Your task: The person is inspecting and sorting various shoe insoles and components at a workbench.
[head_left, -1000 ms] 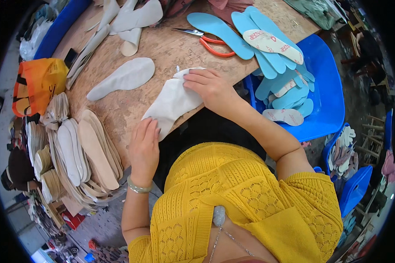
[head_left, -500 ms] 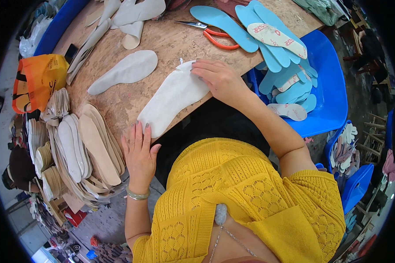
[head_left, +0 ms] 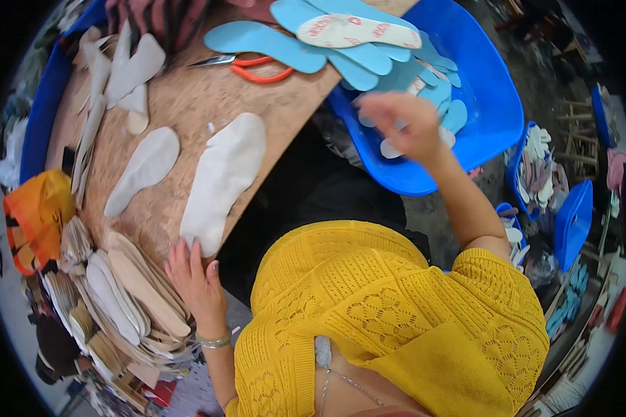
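Lying at the left, beige insoles are stacked by the worktop, and one white insole is laid flat farther in. By the left hand, a second white insole is touched at its near end with the fingertips; that grip is spread, clamped on nothing. The second white insole is laid flat along the worktop's edge. It is judged light, thin and soft, likely cloth-faced, easily creased but hardly fragile, with little slip expected. It is best held by both rounded ends, the nicked rim near the far end being spared any pull. Farther right, orange-handled scissors are partly covered by a blue insole. Over a blue tub, the right hand is held, blurred; whether its grip is apart or together cannot be told.
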Motion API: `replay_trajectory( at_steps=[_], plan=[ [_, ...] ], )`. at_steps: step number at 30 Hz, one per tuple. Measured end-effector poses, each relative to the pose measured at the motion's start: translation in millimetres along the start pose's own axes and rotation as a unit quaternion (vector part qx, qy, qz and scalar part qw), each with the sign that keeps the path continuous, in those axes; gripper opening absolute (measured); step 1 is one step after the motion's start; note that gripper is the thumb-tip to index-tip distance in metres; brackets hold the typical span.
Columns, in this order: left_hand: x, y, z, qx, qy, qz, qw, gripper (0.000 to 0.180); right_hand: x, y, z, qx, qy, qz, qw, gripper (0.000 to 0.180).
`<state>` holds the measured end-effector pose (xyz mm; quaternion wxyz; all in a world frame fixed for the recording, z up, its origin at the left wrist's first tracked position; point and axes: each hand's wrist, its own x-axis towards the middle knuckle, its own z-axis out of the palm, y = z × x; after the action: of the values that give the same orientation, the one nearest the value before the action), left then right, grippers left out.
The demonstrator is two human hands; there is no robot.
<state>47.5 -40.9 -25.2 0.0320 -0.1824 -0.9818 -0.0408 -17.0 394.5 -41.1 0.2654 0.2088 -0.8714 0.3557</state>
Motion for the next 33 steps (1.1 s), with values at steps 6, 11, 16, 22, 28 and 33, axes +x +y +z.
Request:
replay_trajectory(
  at_steps=[6, 11, 16, 22, 28, 33],
  plan=[
    [17.9, 3.0, -2.3, -0.033, 0.048, 0.029, 0.998, 0.033, -72.8, 127.5, -67.6, -0.107, 0.107, 0.382, 0.912, 0.034],
    [21.3, 13.2, -10.3, -0.006, 0.051, 0.019, 0.998, 0.029, -99.1, 147.2, -2.9, -0.170, -0.226, 0.223, 0.933, 0.067],
    [21.7, 16.1, -12.8, -0.007, 0.059, 0.019, 0.998, 0.026, -97.0, 144.6, 35.0, -0.247, -0.350, 0.119, 0.896, 0.062],
    [15.8, 14.2, -14.5, -0.001, 0.058, 0.009, 0.998, 0.025, -108.8, 157.7, 28.7, -0.057, -0.075, 0.206, 0.974, 0.034],
    [16.4, 14.3, -13.7, -0.016, 0.078, -0.001, 0.997, 0.025, -98.6, 180.3, -50.6, -0.020, 0.361, 0.299, 0.883, 0.028],
    [17.1, 10.8, -7.7, -0.054, 0.086, 0.003, 0.995, 0.025, -69.4, 134.4, -70.0, 0.211, 0.355, 0.366, 0.834, 0.030]
  ],
)
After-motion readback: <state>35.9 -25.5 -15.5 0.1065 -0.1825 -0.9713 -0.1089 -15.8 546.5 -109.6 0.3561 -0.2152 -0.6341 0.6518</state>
